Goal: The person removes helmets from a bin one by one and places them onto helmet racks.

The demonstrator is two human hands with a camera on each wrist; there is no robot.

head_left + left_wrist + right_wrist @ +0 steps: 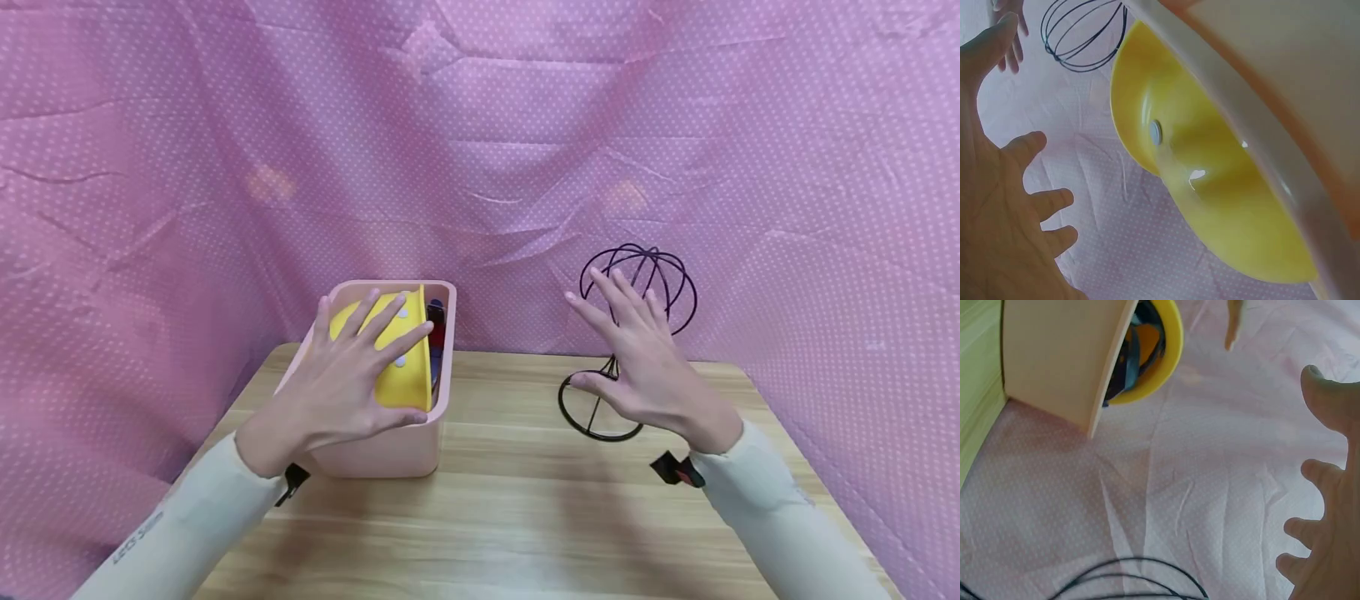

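Observation:
A yellow cap (408, 371) with white dots lies in a pink plastic bin (390, 454) at the table's back left. My left hand (352, 375) is spread flat over the cap with straight fingers. In the left wrist view the left hand (1004, 219) shows a gap to the cap (1197, 181) and the bin's rim (1272, 156). My right hand (637, 367) is held open, fingers fanned, in front of a black wire hat stand (684, 292). It holds nothing. The right wrist view shows the right hand (1329, 537), the bin (1054, 356) and the cap (1169, 356).
The wooden table (510, 500) is ringed by a pink dotted cloth (480, 125) at the back and both sides. Dark red and blue items (437, 325) sit in the bin behind the cap. The wire stand's round base (600, 438) rests on the table.

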